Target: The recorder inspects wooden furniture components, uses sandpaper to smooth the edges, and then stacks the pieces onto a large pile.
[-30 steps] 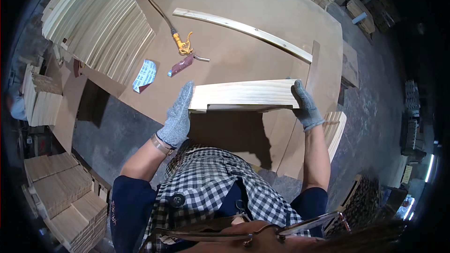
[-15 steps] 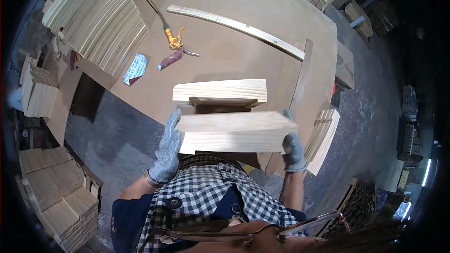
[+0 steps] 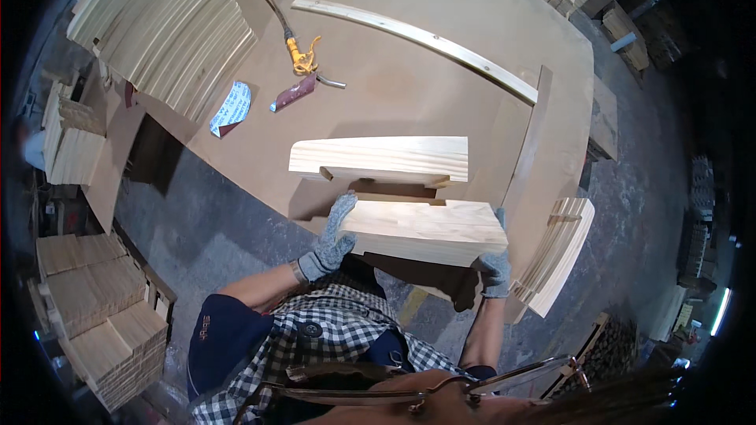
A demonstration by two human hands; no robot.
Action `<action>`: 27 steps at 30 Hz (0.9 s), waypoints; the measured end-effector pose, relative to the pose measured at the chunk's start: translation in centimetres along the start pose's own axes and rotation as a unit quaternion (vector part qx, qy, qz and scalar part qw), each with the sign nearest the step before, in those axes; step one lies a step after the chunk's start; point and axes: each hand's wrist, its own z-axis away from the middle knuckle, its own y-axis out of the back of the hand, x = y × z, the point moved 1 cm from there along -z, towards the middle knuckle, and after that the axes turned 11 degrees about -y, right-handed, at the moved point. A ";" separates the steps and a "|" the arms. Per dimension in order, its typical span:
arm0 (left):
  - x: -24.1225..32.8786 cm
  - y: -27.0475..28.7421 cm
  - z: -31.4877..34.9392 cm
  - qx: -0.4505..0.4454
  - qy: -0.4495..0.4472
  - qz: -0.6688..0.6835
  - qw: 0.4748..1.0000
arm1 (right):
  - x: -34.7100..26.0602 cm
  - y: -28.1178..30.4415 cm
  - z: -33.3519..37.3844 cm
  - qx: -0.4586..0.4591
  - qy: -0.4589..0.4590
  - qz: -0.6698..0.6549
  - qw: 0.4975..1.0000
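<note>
Both my hands wear grey knit gloves. Between them, over the table's near edge, is a thick pale wooden piece [image 3: 425, 228] with a notch in its far edge; whether it is one block or boards pressed together, I cannot tell. My left hand [image 3: 329, 241] grips its left end, fingers on the upper corner. At the right end, my right hand [image 3: 494, 267] is closed around the lower corner, its fingers partly hidden. Just beyond lies a similar pale wooden piece [image 3: 378, 156] on the brown table [image 3: 409, 102], its notched side toward me.
A yellow air blow gun [image 3: 302, 57] with a hose lies near two sandpaper pieces, one maroon [image 3: 293, 93], one showing a pale blue backing [image 3: 231, 109]. A long wooden strip [image 3: 417, 41] crosses behind. Wood stacks stand at the left [image 3: 169, 27], right [image 3: 555, 256] and lower left [image 3: 102, 307].
The held wooden piece has shifted right and tilted, right end lower, with its broad face showing more. My left hand has moved right along with it. The whole view has shifted slightly.
</note>
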 end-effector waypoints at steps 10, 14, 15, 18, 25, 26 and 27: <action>-3.7 1.0 1.1 -0.195 -0.177 -0.165 0.950 | 0.6 -1.0 2.4 0.035 -0.087 0.144 0.985; -3.9 0.6 1.2 -0.238 -0.212 -0.185 0.930 | 0.8 -0.8 3.1 0.089 -0.096 0.275 0.953; -3.9 0.7 1.1 -0.261 -0.191 -0.202 0.925 | 0.1 -0.9 3.3 0.089 -0.107 0.269 0.953; -2.2 1.4 -0.1 -0.320 -0.175 -0.249 0.897 | 1.4 -0.4 4.8 0.114 -0.081 0.268 0.953; 2.0 -1.5 -5.2 -0.303 -0.258 -0.314 0.862 | 4.9 -6.5 9.6 0.465 -0.006 0.310 0.829; 2.3 -2.4 -6.3 -0.288 -0.260 -0.309 0.868 | 5.6 -8.7 10.3 0.449 -0.016 0.213 0.867; 2.2 -3.5 -7.1 -0.280 -0.261 -0.325 0.865 | 6.5 -10.6 10.8 0.430 -0.023 0.113 0.895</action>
